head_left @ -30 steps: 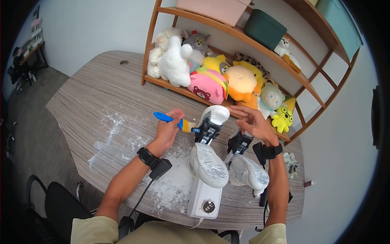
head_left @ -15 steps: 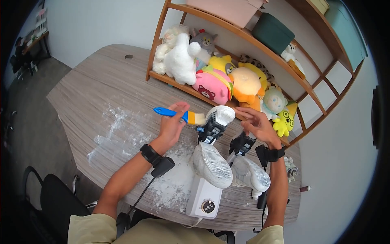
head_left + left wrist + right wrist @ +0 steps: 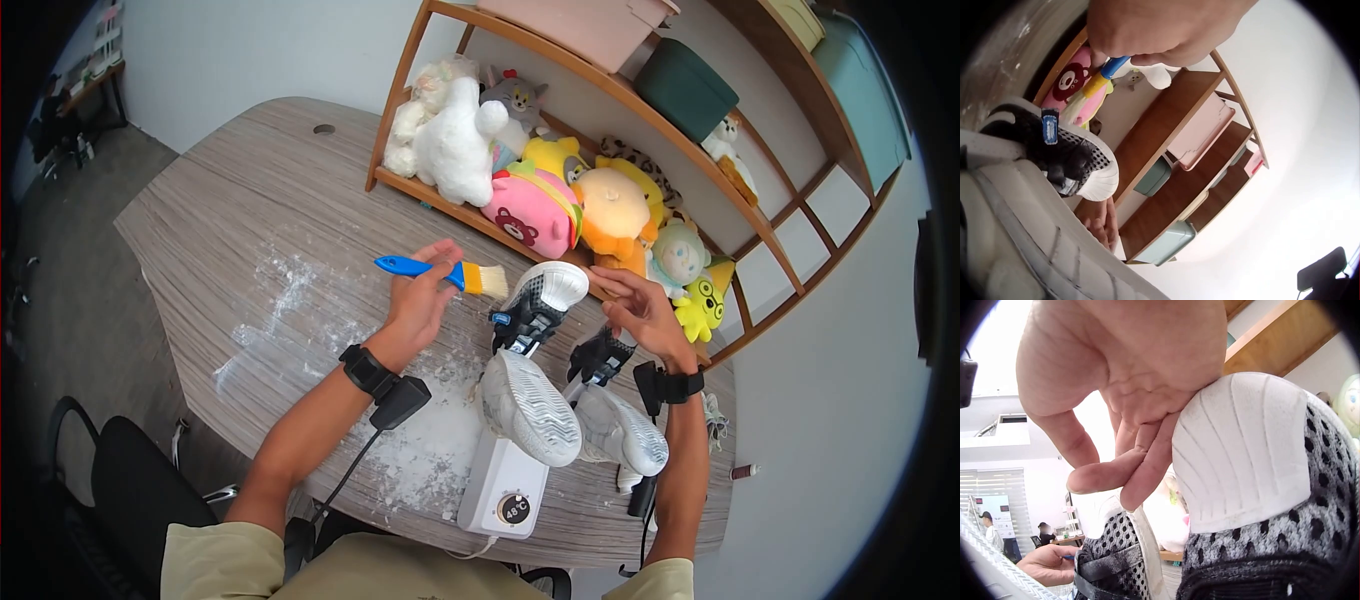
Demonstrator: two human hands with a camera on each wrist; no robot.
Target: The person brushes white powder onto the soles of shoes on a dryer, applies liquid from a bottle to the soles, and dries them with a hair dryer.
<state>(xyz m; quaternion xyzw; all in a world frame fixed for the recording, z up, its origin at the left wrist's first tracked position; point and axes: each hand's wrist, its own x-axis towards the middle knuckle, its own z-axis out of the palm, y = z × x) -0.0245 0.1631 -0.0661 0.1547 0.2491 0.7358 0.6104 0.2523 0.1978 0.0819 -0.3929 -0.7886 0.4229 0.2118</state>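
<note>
In the head view my left hand (image 3: 412, 305) grips a brush (image 3: 425, 270) with a blue handle, yellow band and pale bristles. The bristle tips lie close beside the white toe of a black-and-white mesh shoe (image 3: 525, 322). On the other side of that toe is my right hand (image 3: 645, 315), loosely bent and with nothing between thumb and fingers. Below it, a second mesh shoe (image 3: 600, 357) is partly covered by the hand. In the right wrist view a white toe cap (image 3: 1244, 450) overlaps the right hand's edge. Two white-soled shoes (image 3: 530, 405) are nearer my body.
A white shoe dryer (image 3: 485, 490) reading 48°C stands under the shoes. White powder and flakes (image 3: 430, 455) cover the wood-grain table (image 3: 250, 190) on the left. Behind, a wooden shelf (image 3: 745, 195) holds plush toys and bins.
My left hand has lifted the brush from the shoe's side up towards its toe, and more of the bristles now shows. The right hand stays by the toe. The head view has shifted slightly.
</note>
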